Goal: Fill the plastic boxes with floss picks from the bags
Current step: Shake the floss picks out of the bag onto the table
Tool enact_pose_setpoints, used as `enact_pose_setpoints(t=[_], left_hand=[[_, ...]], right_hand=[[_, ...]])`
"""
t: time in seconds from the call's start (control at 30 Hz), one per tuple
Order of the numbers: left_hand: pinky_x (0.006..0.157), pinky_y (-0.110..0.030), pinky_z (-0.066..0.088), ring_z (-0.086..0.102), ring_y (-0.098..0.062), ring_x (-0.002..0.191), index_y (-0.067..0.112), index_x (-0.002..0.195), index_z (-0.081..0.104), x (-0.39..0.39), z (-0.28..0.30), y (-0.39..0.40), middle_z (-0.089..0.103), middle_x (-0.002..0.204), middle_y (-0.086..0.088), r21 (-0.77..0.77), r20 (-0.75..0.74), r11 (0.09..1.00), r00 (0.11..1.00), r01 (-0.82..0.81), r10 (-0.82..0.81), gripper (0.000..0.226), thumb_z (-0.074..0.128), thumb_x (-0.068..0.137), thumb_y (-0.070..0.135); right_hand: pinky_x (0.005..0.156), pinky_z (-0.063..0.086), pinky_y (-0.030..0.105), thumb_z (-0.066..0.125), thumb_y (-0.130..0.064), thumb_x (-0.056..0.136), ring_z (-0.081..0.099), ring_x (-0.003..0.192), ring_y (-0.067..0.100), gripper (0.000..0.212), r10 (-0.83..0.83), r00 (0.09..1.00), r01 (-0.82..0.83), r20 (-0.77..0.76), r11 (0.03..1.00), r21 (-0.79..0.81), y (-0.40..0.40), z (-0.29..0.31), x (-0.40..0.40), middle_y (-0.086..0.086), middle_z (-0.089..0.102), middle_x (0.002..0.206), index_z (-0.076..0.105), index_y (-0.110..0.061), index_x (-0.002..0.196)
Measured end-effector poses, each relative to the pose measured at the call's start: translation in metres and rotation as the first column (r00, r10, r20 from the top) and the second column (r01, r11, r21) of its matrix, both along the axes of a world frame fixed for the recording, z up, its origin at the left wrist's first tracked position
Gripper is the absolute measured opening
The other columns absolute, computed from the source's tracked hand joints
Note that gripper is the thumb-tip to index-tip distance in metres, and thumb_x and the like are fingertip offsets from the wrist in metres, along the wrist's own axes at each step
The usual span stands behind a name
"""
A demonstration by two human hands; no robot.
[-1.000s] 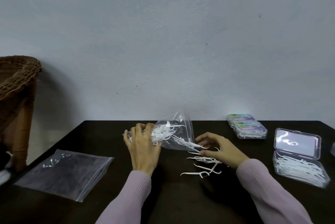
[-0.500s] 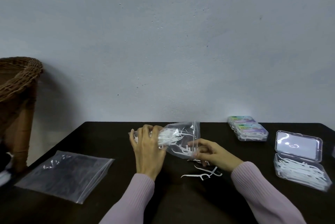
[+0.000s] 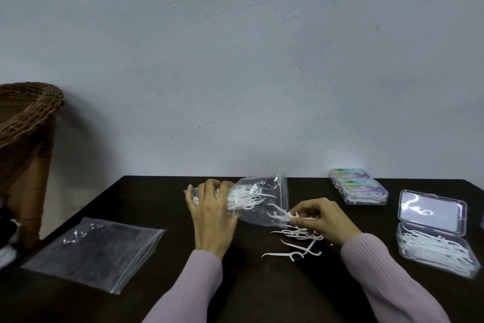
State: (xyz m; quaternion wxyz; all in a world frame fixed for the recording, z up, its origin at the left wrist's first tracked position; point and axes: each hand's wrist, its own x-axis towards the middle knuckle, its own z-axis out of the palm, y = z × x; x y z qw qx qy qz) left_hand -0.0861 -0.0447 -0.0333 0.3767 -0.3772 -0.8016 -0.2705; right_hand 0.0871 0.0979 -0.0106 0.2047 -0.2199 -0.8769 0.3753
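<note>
A clear plastic bag (image 3: 264,201) with white floss picks inside lies tilted at the middle of the dark table (image 3: 146,199), its open mouth facing right. My left hand (image 3: 213,215) grips its closed end. My right hand (image 3: 322,219) pinches floss picks at the bag's mouth. Several loose floss picks (image 3: 296,243) lie on the table just below that hand. At the right, an open plastic box (image 3: 434,246) holds several picks, its lid (image 3: 432,211) raised behind it.
Two closed plastic boxes (image 3: 358,189) with coloured labels stand at the back right by the wall. An empty clear bag (image 3: 97,252) lies flat at the front left. A wicker chair (image 3: 23,144) stands off the table's left edge.
The bag has been tipped lower, with its mouth turned to the right. My right hand has moved from the loose picks on the table up to the bag's mouth and closed on picks there.
</note>
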Motion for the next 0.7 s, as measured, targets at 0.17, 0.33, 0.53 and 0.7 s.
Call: enact_pose_setpoints(t=[0.17, 0.33, 0.53, 0.7], left_hand=[[0.1, -0.06, 0.032, 0.06, -0.033, 0.096, 0.01, 0.1, 0.065, -0.007, 0.001, -0.003, 0.061, 0.097, -0.014, 0.044, 0.117, 0.996, 0.991, -0.073, 0.067, 0.059, 0.09, 0.047, 0.012], [0.105, -0.058, 0.027, 0.056, -0.032, 0.103, 0.011, 0.106, 0.064, -0.006, 0.0, -0.001, 0.059, 0.103, -0.014, 0.013, 0.176, 0.998, 0.983, -0.065, 0.062, 0.057, 0.087, 0.055, 0.017], [0.102, -0.059, 0.03, 0.057, -0.032, 0.098, 0.009, 0.104, 0.064, -0.002, 0.001, -0.001, 0.059, 0.099, -0.013, 0.032, 0.173, 0.998, 0.983, -0.059, 0.053, 0.058, 0.089, 0.052, 0.018], [0.098, -0.06, 0.036, 0.06, -0.031, 0.092, 0.011, 0.101, 0.065, 0.006, 0.003, 0.0, 0.061, 0.094, -0.011, 0.004, 0.132, 1.0, 0.991, -0.018, 0.017, 0.064, 0.092, 0.044, 0.024]], right_hand=[[0.067, 0.05, 0.014, 0.071, -0.027, 0.079, 0.063, 0.077, 0.006, 0.007, -0.089, 0.995, 0.088, 0.046, 0.996, 0.014, 0.01, -0.003, 0.008, -0.002, 0.069, 0.08, 0.067, -0.033, 0.081], [0.074, 0.046, 0.011, 0.072, -0.028, 0.078, 0.059, 0.084, -0.004, 0.011, -0.064, 0.986, 0.055, 0.152, 0.996, 0.064, 0.009, -0.007, 0.004, -0.017, 0.065, 0.086, 0.066, -0.035, 0.084], [0.076, 0.048, 0.014, 0.068, -0.027, 0.082, 0.061, 0.082, -0.002, 0.01, -0.11, 0.992, 0.105, 0.066, 0.992, 0.075, 0.007, -0.004, 0.003, -0.014, 0.067, 0.083, 0.065, -0.036, 0.08], [0.075, 0.044, 0.01, 0.065, -0.017, 0.083, 0.061, 0.088, -0.002, 0.008, -0.116, 0.965, 0.104, -0.237, 0.993, -0.063, 0.001, 0.005, 0.001, -0.012, 0.068, 0.09, 0.069, -0.025, 0.084]])
